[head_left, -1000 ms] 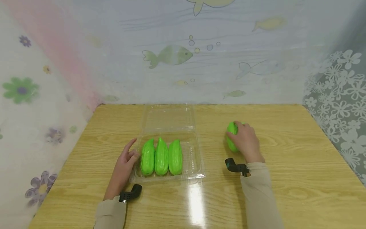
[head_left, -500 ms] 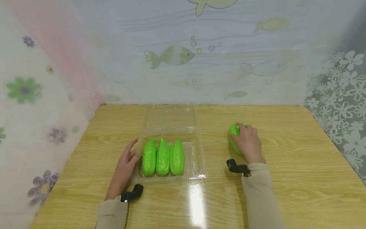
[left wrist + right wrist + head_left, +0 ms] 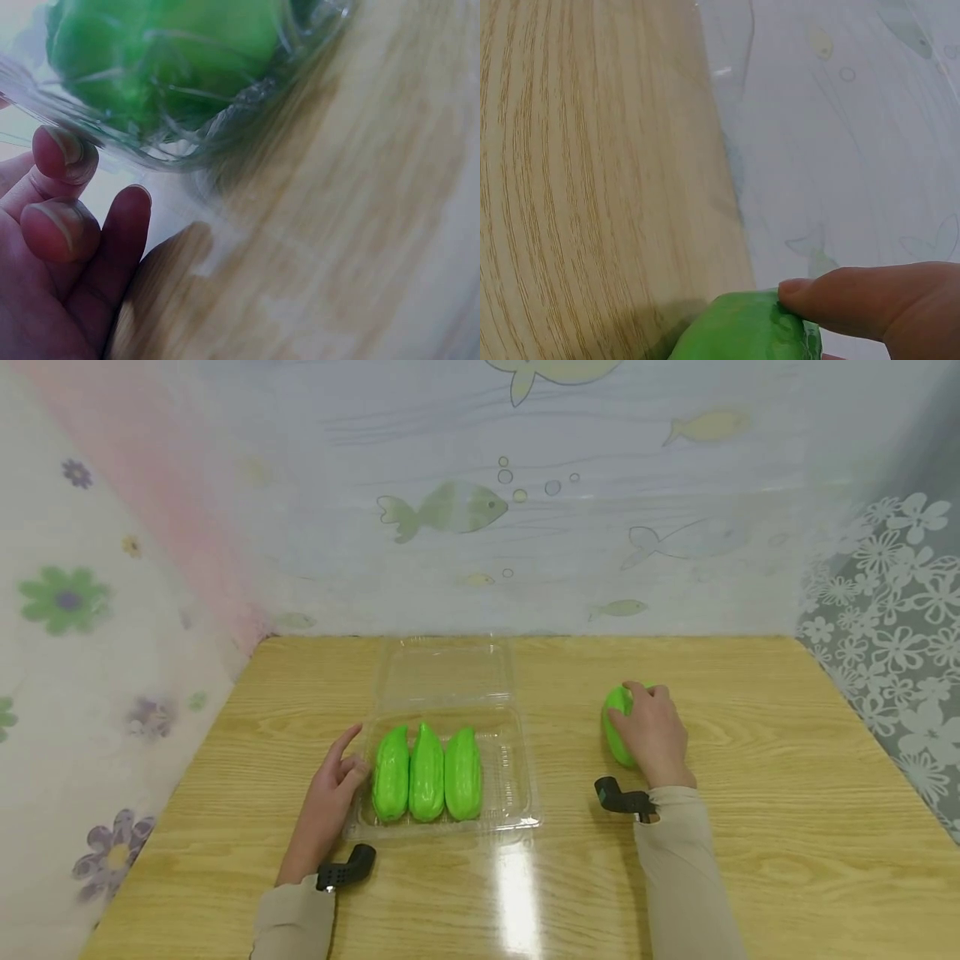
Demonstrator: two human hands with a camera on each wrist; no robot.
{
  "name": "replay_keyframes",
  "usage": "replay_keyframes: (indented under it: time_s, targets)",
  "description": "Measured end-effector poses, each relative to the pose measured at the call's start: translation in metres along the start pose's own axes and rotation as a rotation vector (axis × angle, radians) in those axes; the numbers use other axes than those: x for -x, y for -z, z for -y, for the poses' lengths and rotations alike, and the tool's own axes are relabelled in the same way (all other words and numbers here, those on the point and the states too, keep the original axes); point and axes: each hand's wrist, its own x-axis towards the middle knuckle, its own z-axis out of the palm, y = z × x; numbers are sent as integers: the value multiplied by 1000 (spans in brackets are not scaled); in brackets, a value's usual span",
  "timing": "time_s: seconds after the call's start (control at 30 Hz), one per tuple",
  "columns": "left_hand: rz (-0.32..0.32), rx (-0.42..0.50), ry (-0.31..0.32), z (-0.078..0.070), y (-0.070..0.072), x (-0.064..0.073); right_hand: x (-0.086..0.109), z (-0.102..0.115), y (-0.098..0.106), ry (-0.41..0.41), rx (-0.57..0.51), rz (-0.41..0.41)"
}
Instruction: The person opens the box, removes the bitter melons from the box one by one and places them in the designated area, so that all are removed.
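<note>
Three bright green, long, gourd-like vegetables (image 3: 427, 774), each tapering to a tip, lie side by side in an open clear plastic clamshell box (image 3: 512, 827). My left hand (image 3: 327, 793) rests at the box's left edge, fingers loosely bent with the index finger raised; in the left wrist view its fingertips (image 3: 54, 225) are right by the clear wall. To the right of the box, my right hand (image 3: 651, 731) grips another green gourd (image 3: 617, 745) from above. Most of that gourd is hidden under the hand; the right wrist view shows the thumb (image 3: 840, 300) pressed against the gourd's end.
The wooden table (image 3: 787, 793) reaches back to a wall with printed fish (image 3: 457, 507). The box's clear lid (image 3: 447, 668) is folded back flat behind it. Bare tray space (image 3: 498, 768) shows at the box's right side.
The gourd under my right hand has shifted slightly right and toward me, showing more of its left side. My left hand and the three gourds in the box stay put.
</note>
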Motion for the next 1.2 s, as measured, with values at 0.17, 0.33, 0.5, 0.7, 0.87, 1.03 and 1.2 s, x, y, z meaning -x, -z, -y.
replay_keyframes:
  time_s: [0.17, 0.33, 0.5, 0.7, 0.87, 1.03, 1.2]
  targets:
    - [6, 10, 8, -11, 0, 3, 0, 0, 1, 2, -18, 4]
    - [10, 8, 18, -30, -1, 9, -1, 0, 4, 0, -36, 4]
    - [9, 11, 12, -31, -1, 10, -1, -2, 5, -1, -50, 6]
    - [17, 23, 9, -17, 1, 4, -1, 0, 6, 58, -100, -25]
    - [16, 15, 16, -5, 2, 0, -4, 5, 6, 143, -156, -16]
    - [14, 8, 15, -13, 1, 4, -3, 13, 4, 186, -201, 76]
    - [14, 12, 10, -25, -1, 8, -2, 20, 1, 228, -198, 124]
